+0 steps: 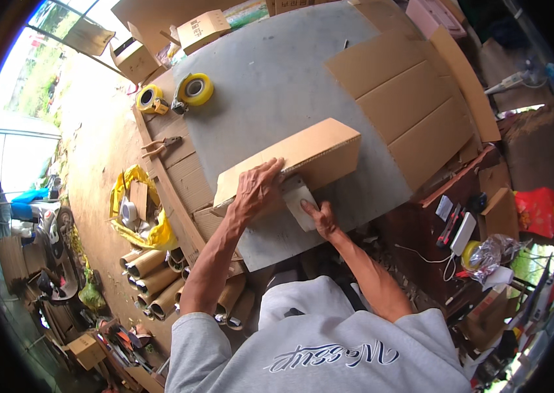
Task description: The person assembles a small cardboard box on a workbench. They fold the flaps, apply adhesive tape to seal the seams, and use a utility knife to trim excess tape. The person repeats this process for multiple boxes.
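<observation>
A long, flat cardboard box stands tilted on its long side above the grey tabletop. My left hand grips its near upper edge, left of the middle, with the fingers lying over the top. In my right hand is a pale, whitish rectangular block-like piece, the thumb pressed on its face. Its far end meets the near side of the box. What the piece is, I cannot make out. The fingers behind it are hidden.
Two yellow tape rolls with dispensers and pliers lie at the left. A flat cardboard sheet covers the right side. Cardboard tubes and a yellow bag are lower left. A white cable hangs at right.
</observation>
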The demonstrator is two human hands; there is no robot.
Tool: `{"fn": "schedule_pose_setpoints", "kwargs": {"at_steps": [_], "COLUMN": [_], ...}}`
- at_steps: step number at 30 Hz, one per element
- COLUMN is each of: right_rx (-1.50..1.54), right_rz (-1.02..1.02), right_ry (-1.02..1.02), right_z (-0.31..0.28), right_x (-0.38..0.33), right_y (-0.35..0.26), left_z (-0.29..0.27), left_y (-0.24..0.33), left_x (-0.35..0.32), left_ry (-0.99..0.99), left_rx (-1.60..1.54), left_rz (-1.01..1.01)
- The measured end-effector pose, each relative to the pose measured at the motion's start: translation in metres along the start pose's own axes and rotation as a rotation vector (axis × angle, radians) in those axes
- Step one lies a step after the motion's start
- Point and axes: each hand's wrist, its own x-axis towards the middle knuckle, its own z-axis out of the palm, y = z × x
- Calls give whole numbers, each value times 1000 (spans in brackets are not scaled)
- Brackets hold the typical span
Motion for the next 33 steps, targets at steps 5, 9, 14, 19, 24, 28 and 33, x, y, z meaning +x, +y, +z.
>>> {"fn": "schedule_pose_setpoints", "kwargs": {"at_steps": [5,9,14,19,24,28,33], "right_rx": [53,39,-10,-14,-5,17,46], "right_rz": [-90,-166,-120,-155,-22,-75,71], "right_ry": [9,44,-3,63,21,51,-1], "right_z": [-20,-33,-49,-71,-82,-82,-65], "right_x": [-73,-96,-107,-133,-140,-144,-136], "right_y": [14,37,48,88,107,122,100], "left_z": [49,61,54,49,38,11,-6], "left_y": [38,52,46,32,23,4,-24], "left_x": [-51,-61,-57,-55,-46,-20,-2], "left_ry": [64,102,33,-18,-58,-140,-151], "left_rx": [56,113,81,77,46,-41,-187], "left_rz": [7,-22,-12,73,84,0,-43]}}
